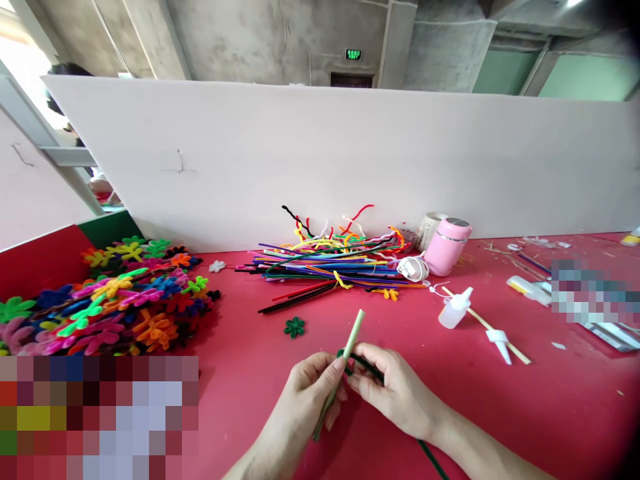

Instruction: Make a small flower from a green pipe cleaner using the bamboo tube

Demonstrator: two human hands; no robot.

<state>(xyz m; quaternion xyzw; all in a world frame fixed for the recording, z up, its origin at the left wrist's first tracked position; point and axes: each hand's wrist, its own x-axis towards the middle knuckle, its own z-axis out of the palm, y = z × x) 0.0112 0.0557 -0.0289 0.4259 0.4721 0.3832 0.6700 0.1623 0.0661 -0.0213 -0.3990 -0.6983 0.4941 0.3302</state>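
Observation:
My left hand (320, 383) is closed around a pale green stick (355, 330), which tilts up to the right above the table. A dark green pipe cleaner (369, 368) loops about the stick near my left thumb. Its length runs through the pinched fingers of my right hand (387, 387), and the tail comes out below my right wrist. Just beyond my hands, a small dark green pipe-cleaner flower (294, 327) lies flat on the table.
Many pipe cleaners (325, 260) lie heaped at the back. Colourful pipe-cleaner flowers (150, 293) pile up at left. A pink flask (447, 247), a glue bottle (455, 309), a wooden stick (483, 321) and a white nozzle cap (499, 345) are on the right. A white partition (325, 147) stands behind.

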